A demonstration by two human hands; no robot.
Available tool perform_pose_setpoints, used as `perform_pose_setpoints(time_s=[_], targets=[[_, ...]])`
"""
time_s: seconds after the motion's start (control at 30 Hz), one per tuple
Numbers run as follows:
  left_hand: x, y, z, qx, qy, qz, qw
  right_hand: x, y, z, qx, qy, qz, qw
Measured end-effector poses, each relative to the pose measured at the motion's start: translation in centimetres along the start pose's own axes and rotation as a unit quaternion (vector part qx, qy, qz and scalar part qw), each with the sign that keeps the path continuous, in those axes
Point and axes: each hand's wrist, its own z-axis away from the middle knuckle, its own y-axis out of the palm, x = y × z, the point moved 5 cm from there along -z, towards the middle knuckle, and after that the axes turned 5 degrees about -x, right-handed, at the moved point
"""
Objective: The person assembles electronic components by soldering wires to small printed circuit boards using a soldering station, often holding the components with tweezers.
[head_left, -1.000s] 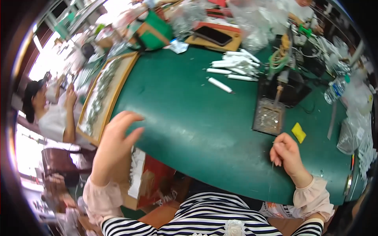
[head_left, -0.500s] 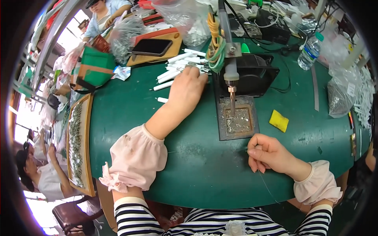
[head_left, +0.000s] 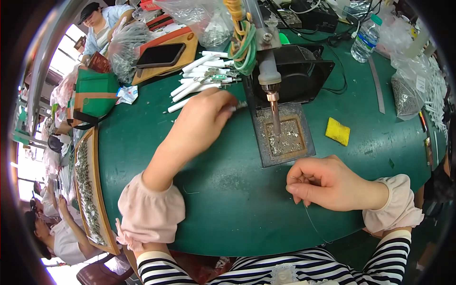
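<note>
My left hand [head_left: 202, 116] is closed in a pinch just in front of a pile of white plastic sticks [head_left: 187, 88] with small circuit pieces at their ends. A small whitish piece with a greyish end [head_left: 241, 105], seemingly one of these sticks, pokes out from its fingertips; the rest is hidden. My right hand [head_left: 327, 183] pinches a thin solder wire [head_left: 311, 218], which trails down to the table's near edge. Between the hands, a soldering iron [head_left: 274, 107] hangs tip down over a square metal tray [head_left: 259, 142] flecked with solder.
A black fan [head_left: 304, 71] stands behind the tray. To the right are a yellow sponge [head_left: 337, 131], a water bottle [head_left: 366, 40] and a bag of small parts [head_left: 407, 97]. A phone [head_left: 160, 54] lies on a board at the back left. Other people sit at the left.
My left hand has come off the pile, a little nearer and to the left, with a small piece in its fingers. The view has shifted slightly; my right hand still pinches the solder wire.
</note>
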Motion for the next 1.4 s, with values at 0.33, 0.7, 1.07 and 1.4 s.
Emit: perform_pose_setpoints(time_s=[0.33,0.7,1.07,1.4], targets=[[-5.3,2.6,4.3,0.298,-0.249,0.511,0.767,0.3,-1.7,-0.9,-0.067,0.039,-0.116,0.990],[-6.4,4.3,4.8,0.261,-0.316,0.511,0.756,-1.1,-1.5,-1.3,-0.035,0.044,-0.184,0.981],[-6.2,4.8,5.0,0.244,-0.348,0.543,0.724,1.2,-1.4,-0.4,-0.228,-0.350,0.256,0.872],[-6.1,5.1,5.3,0.231,-0.332,0.512,0.758,0.7,-1.2,-0.5,-0.217,-0.355,0.276,0.866]])
